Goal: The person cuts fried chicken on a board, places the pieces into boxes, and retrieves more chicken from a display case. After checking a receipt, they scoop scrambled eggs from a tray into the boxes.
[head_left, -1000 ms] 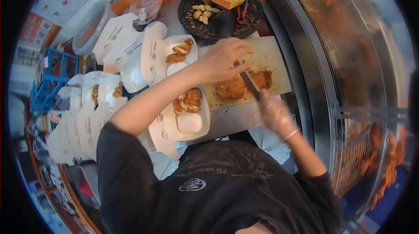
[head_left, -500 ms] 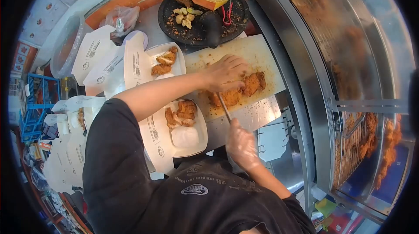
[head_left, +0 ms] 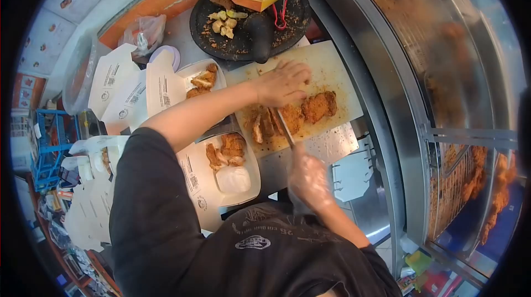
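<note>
My right hand (head_left: 311, 179), in a clear plastic glove, is wrapped around the handle of a knife (head_left: 286, 125). The blade runs up and left across fried chicken (head_left: 291, 118) on a pale cutting board (head_left: 337, 70) strewn with crumbs. My left hand (head_left: 283, 83) lies over the far part of the blade, fingers stretched out to the right, and covers part of it. Left of the knife are cut strips of chicken (head_left: 258, 128); a browner piece (head_left: 319, 107) lies to the right.
Open boxes (head_left: 256, 172) on the left hold chicken pieces and a wrapped white mound (head_left: 234, 179). Behind the board stands a black stone mortar (head_left: 202, 42) with a pestle (head_left: 261, 37) and red-handled tongs (head_left: 281, 17). A glass display cabinet (head_left: 381, 114) borders the right.
The knife has shifted right along the chicken relative to the board, and cut strips now show at its left. My left hand has moved slightly with it. The whole view has shifted a little.
</note>
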`<action>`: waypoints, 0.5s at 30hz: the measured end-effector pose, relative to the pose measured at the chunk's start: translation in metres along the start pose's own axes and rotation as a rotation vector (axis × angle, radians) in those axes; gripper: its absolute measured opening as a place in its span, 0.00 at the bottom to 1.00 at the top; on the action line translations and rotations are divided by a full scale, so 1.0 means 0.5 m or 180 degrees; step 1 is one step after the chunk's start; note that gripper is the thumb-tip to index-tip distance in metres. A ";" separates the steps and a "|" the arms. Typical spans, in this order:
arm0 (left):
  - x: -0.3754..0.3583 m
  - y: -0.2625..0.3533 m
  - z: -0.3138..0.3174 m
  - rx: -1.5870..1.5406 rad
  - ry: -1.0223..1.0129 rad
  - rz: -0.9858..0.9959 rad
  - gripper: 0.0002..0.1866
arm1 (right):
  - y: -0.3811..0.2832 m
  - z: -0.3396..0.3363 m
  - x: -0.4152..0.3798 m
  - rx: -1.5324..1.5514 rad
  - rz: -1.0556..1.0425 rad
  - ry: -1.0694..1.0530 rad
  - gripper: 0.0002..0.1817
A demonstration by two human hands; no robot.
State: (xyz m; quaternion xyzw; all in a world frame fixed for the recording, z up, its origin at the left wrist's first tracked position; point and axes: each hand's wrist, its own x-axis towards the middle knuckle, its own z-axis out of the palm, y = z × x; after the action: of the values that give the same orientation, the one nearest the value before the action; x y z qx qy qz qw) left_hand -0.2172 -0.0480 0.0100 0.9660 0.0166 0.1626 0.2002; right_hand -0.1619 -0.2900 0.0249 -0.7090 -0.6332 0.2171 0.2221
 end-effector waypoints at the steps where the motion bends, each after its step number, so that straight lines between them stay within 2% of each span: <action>1: 0.014 0.027 -0.021 -0.0235 0.0128 0.0153 0.15 | -0.001 -0.026 -0.019 -0.0242 0.0144 -0.0102 0.12; 3: -0.009 -0.006 0.037 -0.0191 -0.0132 0.0004 0.15 | 0.011 -0.016 -0.033 -0.0481 0.0290 -0.0198 0.12; 5: -0.002 -0.017 0.046 -0.0145 -0.0393 -0.0145 0.15 | 0.067 0.087 -0.028 -0.0253 -0.0255 0.0433 0.14; 6: 0.014 -0.010 0.029 -0.0238 -0.0540 -0.0349 0.14 | 0.102 0.118 -0.032 -0.0919 -0.0798 0.1202 0.14; 7: 0.027 -0.003 0.021 -0.0330 -0.0688 -0.0554 0.14 | 0.075 0.064 -0.035 -0.0917 -0.0780 0.1204 0.14; 8: 0.031 0.014 0.053 -0.0078 -0.0120 -0.0035 0.14 | 0.048 -0.004 -0.051 -0.0596 -0.0197 0.0562 0.13; 9: 0.039 0.033 0.054 -0.0088 -0.0132 -0.0024 0.14 | 0.018 -0.066 -0.059 -0.0266 0.0382 -0.0081 0.12; 10: 0.048 0.049 0.051 -0.0173 -0.0084 0.0077 0.14 | 0.007 -0.094 -0.063 -0.0159 0.0590 -0.0105 0.11; 11: 0.056 0.059 0.048 -0.0258 -0.0036 0.0179 0.14 | 0.024 -0.063 -0.061 -0.0153 0.0607 -0.0101 0.11; 12: 0.060 0.046 0.060 -0.0268 -0.0048 0.0188 0.14 | 0.055 -0.002 -0.055 -0.0151 0.0239 0.0260 0.10; 13: 0.062 0.018 0.082 0.0040 -0.0685 0.0001 0.14 | 0.074 0.030 -0.051 -0.0151 -0.0130 0.0620 0.10; 14: 0.063 0.000 0.096 0.0354 -0.1319 -0.0184 0.14 | 0.077 0.025 -0.046 -0.0146 -0.0112 0.0624 0.10; 15: 0.066 0.001 0.089 0.0347 -0.1330 -0.0172 0.14 | 0.079 0.015 -0.036 -0.0199 -0.0121 0.0626 0.09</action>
State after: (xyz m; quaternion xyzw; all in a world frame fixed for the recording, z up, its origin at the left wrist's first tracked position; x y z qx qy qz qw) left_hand -0.1718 -0.0623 -0.0182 0.9873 0.0093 -0.0478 0.1511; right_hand -0.1365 -0.3116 -0.0041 -0.7213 -0.6281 0.1223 0.2651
